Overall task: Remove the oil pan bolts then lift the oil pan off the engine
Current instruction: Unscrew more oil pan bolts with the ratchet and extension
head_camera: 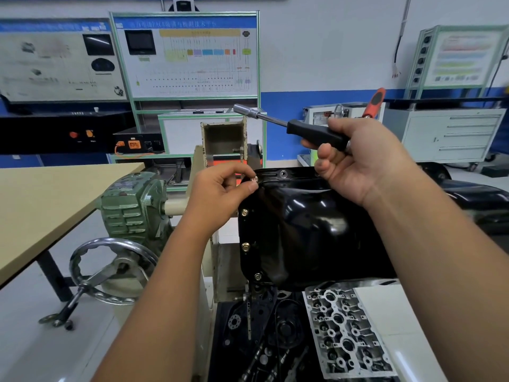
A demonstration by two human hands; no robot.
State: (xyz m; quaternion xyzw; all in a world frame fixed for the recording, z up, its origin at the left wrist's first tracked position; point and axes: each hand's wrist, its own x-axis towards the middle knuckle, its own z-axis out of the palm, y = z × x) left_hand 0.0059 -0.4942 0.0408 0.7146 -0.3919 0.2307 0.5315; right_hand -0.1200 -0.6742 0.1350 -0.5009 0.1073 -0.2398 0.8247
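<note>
At the far left corner of the black oil pan [303,224], the left hand [220,188] pinches a small silver bolt [254,179] between fingertips. Above the pan, the right hand [358,158] grips a black-handled nut driver [286,122], lifted clear. Three bolts [245,246] sit along the pan's left flange, so, judging by this, removal is only partly done; the pan sits on the engine.

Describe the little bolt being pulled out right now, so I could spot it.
Find the glossy black oil pan in the middle. At its upper left corner, the left hand pinches a small silver bolt between its fingertips. The three other bolts down that left edge sit seated in the flange with no hand on them.
</note>
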